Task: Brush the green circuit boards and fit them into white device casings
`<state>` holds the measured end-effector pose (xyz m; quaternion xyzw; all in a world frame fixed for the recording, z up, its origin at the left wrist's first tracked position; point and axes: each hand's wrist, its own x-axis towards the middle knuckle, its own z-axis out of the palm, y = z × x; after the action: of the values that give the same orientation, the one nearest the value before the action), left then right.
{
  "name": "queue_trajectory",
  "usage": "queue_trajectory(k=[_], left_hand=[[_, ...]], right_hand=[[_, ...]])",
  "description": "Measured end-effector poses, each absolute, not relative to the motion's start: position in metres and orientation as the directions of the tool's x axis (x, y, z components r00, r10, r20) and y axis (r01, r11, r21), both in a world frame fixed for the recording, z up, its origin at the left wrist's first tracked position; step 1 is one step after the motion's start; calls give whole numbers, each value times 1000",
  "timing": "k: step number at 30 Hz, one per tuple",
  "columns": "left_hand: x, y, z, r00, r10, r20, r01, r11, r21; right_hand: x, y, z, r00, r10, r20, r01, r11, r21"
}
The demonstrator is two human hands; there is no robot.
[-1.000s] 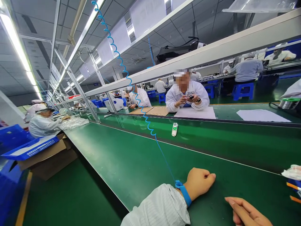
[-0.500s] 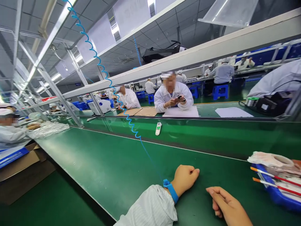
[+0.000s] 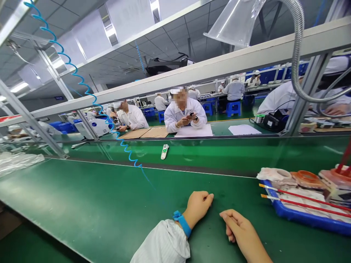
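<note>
My left hand [image 3: 197, 206] loosely fisted, empty, on green bench mat [image 3: 82, 190]; right hand [image 3: 241, 228] half-curled, empty. Orange-tipped red rods [image 3: 301, 199] lie lengthwise across blue tray [image 3: 301, 217], tips pointing left.

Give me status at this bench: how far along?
Done: no finished piece shows on the green mat. In hand: nothing; the left hand, with a blue wrist strap, rests curled on the mat, and the right hand is empty beside it. Left: two red brushes lie in the blue tray, not yet picked up.
</note>
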<state>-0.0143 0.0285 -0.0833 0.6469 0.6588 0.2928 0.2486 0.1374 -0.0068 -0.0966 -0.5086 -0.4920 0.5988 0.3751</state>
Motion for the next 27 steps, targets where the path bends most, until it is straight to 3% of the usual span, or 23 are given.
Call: queue_trajectory(k=[11,15,18,22,27], left_hand=[[-19,33,-85,19,998,52,696,-51,716],[-21,37,-86,24,999,41,690,-46,722],[-22,38,-85,24,999,25,686,-35,727],[-23,40,-85,32,999,4,685,-25,729],[-23,42,-85,38,999,-9,683,-20,730]], right_hand=[[135,-9,-77,-113,986,-120,33,-117,-993],[176,-2,-53,96,995,12,110,2,-994],[238,9,-39,332,939,85,271,-8,-963],[312,23,-29,444,887,125,563,-168,-809],[337,36,-27,289,940,180,840,-160,-518]])
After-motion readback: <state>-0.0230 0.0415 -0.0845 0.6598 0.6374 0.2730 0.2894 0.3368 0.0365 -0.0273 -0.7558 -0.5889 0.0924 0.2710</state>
